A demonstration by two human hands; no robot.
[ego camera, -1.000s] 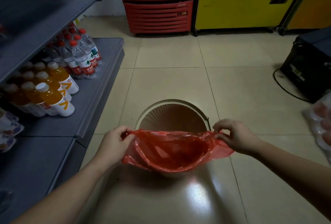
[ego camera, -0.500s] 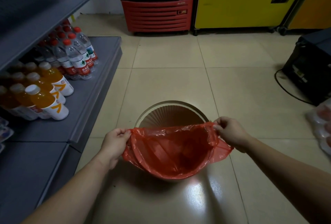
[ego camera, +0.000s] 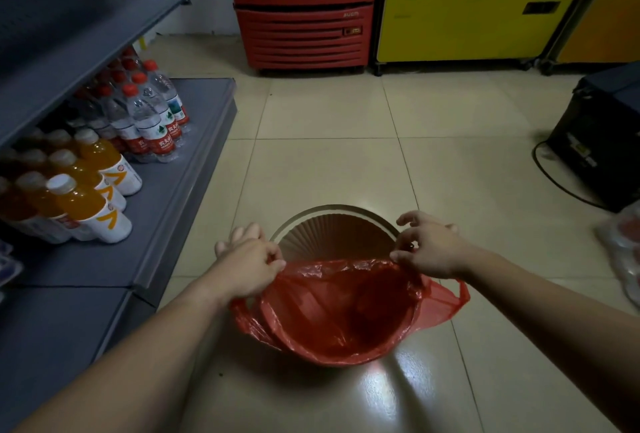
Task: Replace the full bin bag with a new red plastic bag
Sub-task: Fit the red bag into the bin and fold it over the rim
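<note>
The red plastic bag (ego camera: pixel 332 311) lines the near half of the round bin (ego camera: pixel 334 224) on the tiled floor (ego camera: pixel 329 169). The left hand (ego camera: pixel 247 264) and right hand (ego camera: pixel 427 247) each pinch the bag's far edge between fingertips, stretching it across the bin's opening.

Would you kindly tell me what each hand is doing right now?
Left hand: closed, pinching the red bag at its left rim.
Right hand: closed on the bag's right rim, outer fingers spread.

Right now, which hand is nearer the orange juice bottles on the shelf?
Left. The left hand holds the red bag nearest the orange juice bottles; the right hand is across the bin.
</note>
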